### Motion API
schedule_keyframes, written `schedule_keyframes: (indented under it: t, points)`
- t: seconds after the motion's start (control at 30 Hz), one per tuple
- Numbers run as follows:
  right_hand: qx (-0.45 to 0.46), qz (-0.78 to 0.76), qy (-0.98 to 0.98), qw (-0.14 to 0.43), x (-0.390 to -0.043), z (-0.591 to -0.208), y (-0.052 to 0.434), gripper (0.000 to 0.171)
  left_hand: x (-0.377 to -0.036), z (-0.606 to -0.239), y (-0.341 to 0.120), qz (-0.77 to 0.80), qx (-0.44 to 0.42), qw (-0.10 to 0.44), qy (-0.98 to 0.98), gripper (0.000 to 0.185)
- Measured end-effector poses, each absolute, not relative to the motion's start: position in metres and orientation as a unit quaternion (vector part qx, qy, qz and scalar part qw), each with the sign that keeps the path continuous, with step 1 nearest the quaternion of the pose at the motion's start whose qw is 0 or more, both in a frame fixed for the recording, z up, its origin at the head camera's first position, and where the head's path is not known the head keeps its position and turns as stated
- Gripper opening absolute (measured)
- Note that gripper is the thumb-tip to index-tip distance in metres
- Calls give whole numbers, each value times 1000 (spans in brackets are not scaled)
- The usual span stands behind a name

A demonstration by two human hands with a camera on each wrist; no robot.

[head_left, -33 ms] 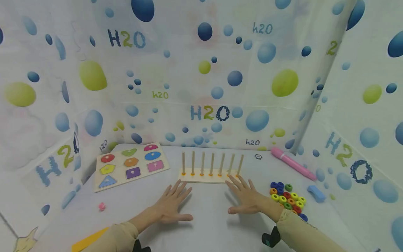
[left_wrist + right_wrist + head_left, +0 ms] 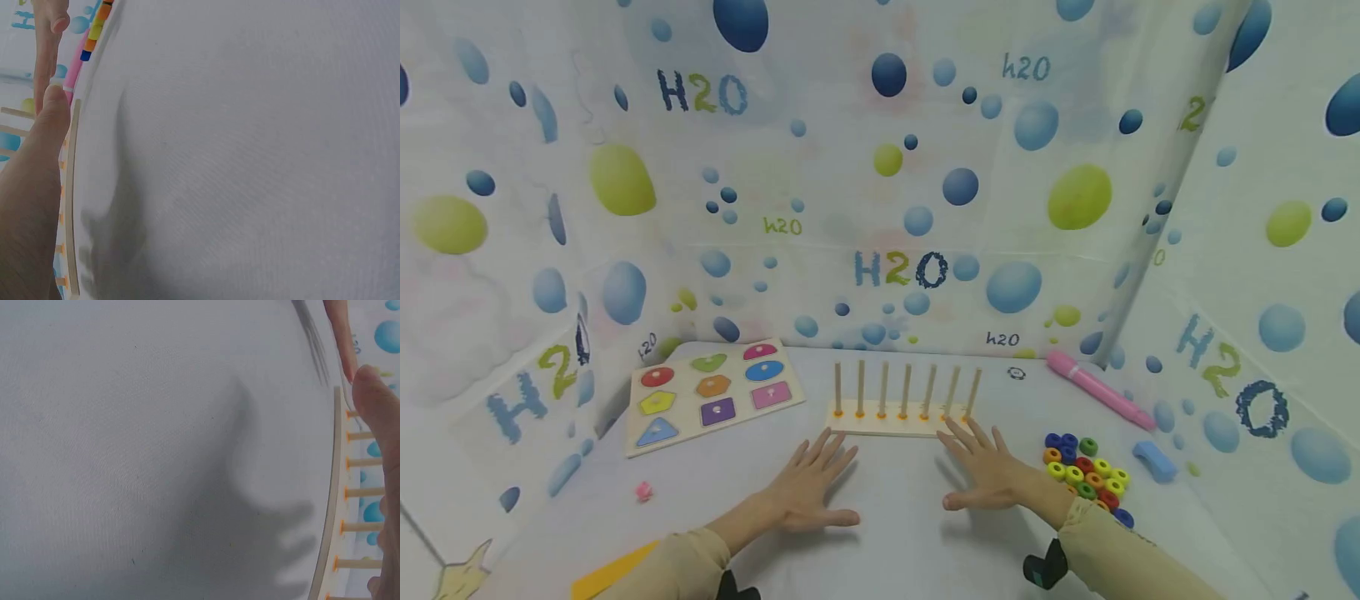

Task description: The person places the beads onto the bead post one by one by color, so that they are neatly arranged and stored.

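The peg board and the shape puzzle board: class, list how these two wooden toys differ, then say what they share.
1. The peg board has seven upright pegs, all bare; the shape puzzle board lies flat with coloured pieces filling its slots.
2. The peg board sits straight, just beyond both hands' fingers; the shape puzzle board lies angled, farther left.
3. The peg board is narrow; the puzzle board is wider.
Both are pale wood on the table.

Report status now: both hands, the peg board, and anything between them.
Left hand and right hand flat on the table, fingers spread, holding nothing. Peg board just ahead, all seven pegs bare. Rings piled right of right hand. Nothing between.
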State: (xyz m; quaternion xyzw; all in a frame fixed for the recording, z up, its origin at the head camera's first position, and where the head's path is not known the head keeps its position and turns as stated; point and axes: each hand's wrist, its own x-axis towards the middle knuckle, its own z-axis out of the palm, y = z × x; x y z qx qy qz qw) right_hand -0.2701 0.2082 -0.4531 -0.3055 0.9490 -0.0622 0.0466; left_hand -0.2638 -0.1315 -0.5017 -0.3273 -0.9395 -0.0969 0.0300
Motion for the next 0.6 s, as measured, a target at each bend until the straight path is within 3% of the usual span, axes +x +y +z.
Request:
schedule_keyframes:
  t: [0.33,0.5,0.6]
  points:
    - [-297,-63,952,34,-272,-454,207,95,-266,-491,-133,-111,-323,39,-939,91]
    - [-298,-71,952,20,-273,-457,209,89,-275,-495,-139,-132,-305,91,-939,86]
    - [-307,-83,948,-24,-277,-460,212,78,-287,-500,-144,-168,-264,120,-942,84]
